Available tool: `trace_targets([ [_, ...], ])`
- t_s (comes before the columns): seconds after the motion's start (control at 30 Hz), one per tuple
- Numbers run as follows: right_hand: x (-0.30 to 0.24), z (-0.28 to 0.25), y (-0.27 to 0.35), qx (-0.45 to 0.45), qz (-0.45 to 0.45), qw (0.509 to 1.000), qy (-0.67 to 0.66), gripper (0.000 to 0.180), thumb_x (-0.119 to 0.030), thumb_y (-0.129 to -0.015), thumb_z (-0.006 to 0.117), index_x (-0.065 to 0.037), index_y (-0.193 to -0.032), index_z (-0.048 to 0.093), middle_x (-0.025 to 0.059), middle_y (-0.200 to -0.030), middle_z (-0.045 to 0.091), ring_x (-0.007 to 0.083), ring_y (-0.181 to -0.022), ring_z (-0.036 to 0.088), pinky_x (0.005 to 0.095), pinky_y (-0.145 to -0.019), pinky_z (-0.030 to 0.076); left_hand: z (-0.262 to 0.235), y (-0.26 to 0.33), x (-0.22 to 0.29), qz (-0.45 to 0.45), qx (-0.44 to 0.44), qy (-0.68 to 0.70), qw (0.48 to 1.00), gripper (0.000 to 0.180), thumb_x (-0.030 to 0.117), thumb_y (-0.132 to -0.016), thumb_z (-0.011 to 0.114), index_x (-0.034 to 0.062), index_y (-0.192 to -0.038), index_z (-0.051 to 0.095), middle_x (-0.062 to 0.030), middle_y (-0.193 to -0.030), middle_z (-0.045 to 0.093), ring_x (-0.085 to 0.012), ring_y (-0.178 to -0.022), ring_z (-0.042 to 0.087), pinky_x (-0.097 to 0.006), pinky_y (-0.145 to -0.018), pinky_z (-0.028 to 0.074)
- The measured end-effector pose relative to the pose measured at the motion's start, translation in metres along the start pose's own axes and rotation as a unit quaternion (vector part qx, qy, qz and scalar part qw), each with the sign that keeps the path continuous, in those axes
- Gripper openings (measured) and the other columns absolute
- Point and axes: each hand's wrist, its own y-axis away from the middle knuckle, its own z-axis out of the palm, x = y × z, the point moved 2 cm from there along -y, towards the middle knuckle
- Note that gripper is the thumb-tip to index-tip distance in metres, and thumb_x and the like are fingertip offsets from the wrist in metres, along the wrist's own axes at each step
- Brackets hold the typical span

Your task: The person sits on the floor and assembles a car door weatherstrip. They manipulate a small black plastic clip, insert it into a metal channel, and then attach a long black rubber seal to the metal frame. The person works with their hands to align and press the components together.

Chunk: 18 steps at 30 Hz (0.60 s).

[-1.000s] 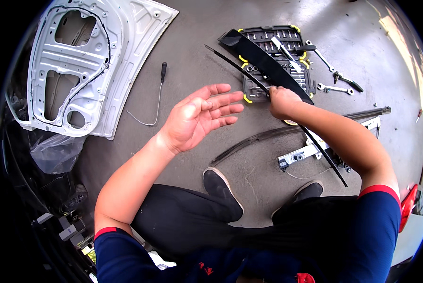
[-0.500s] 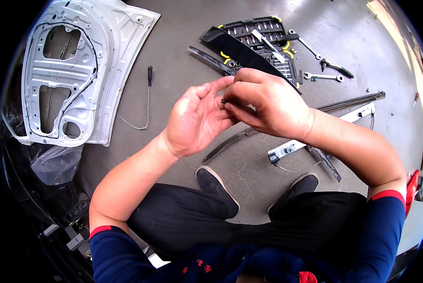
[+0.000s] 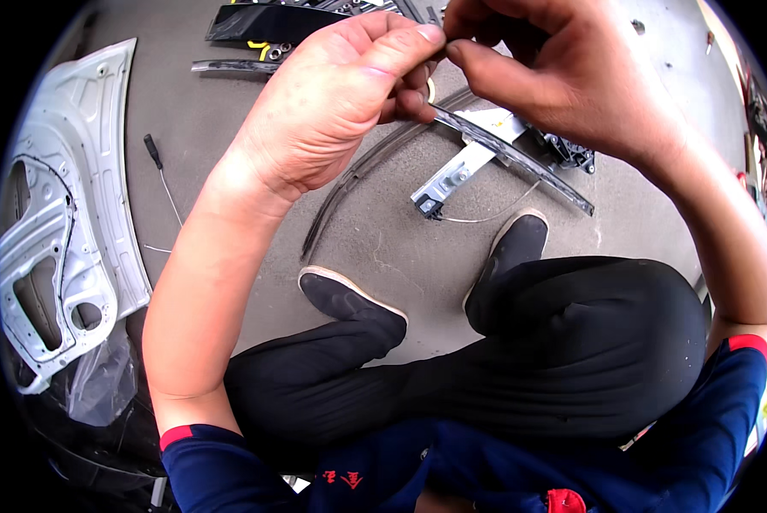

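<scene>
My left hand [image 3: 332, 107] is raised at the top middle, its thumb pressed against curled fingers. Close against it is my right hand [image 3: 571, 81], with thumb and fingers bent inward so that the fingertips of both hands meet. Whatever small piece is pinched there is hidden by the fingers. Below the hands, on the floor, lies a window regulator [image 3: 456, 175] with a silver rail, a black end piece and a thin cable. A dark channel strip [image 3: 520, 162] crosses over it. A long curved black rubber strip [image 3: 336, 197] lies to its left.
A white car door shell [image 3: 114, 205] lies at the left, with a clear plastic bag [image 3: 103, 389] below it. A black-handled tool with a thin bent shaft [image 3: 152, 152] is on the floor. A glossy black trim panel [image 3: 264, 24] partly covers a tool case at the top. My shoes [image 3: 349, 295] are close to the strips.
Both hands have moved up in the picture, and the view has shifted. My left palm, spread and facing up before, is now turned over with its fingers closed to a pinch.
</scene>
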Motion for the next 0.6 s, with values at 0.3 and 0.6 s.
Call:
trace_targets([
  [0.3, 0.006, 0.009, 0.033, 0.094, 0.185, 0.972, -0.112, 0.029, -0.025, -0.090, 0.080, -0.001, -0.106, 0.073, -0.0007, -0.080, 0.065, 0.0035, -0.068, 0.055, 0.0216, -0.059, 0.044, 0.019, -0.022, -0.014, -0.023, 0.051, -0.020, 0.998, 0.033, 0.031, -0.111, 0.055, 0.0013, -0.100, 0.064, -0.0026, -0.083, 0.065, -0.0100, -0.071, 0.061, -0.022, -0.070, 0.052],
  [0.6, 0.034, 0.012, 0.041, 0.056, 0.148, 0.960, -0.230, 0.015, -0.009, -0.100, 0.072, 0.002, -0.110, 0.074, 0.0057, -0.092, 0.075, 0.0085, -0.085, 0.067, 0.0253, -0.078, 0.056, 0.025, -0.031, -0.032, -0.012, 0.058, 0.102, 0.993, 0.026, 0.024, -0.108, 0.061, 0.0031, -0.094, 0.063, -0.0013, -0.079, 0.064, -0.0089, -0.066, 0.057, -0.024, -0.070, 0.054],
])
